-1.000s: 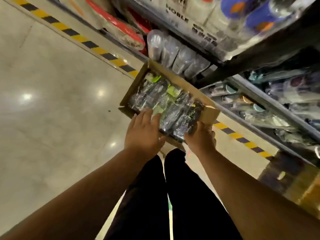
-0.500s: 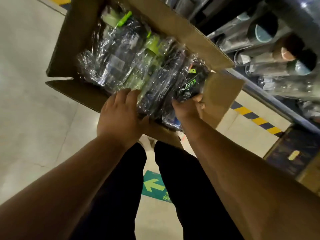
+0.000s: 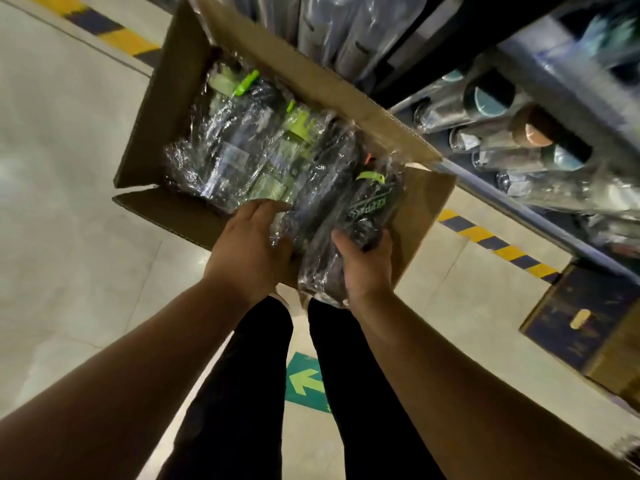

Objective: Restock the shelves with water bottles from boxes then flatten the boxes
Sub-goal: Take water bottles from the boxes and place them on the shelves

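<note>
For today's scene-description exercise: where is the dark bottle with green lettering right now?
Head view, right of centre: the dark bottle lies at the right end of the cardboard box, gripped by the right hand.

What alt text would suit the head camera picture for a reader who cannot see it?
Seen from above, a person's right hand grips a plastic-wrapped dark bottle at the near end of an open cardboard box packed with wrapped bottles, while the left hand rests on the bottles beside it. A store shelf stocked with bottles stands beyond the box.
</note>
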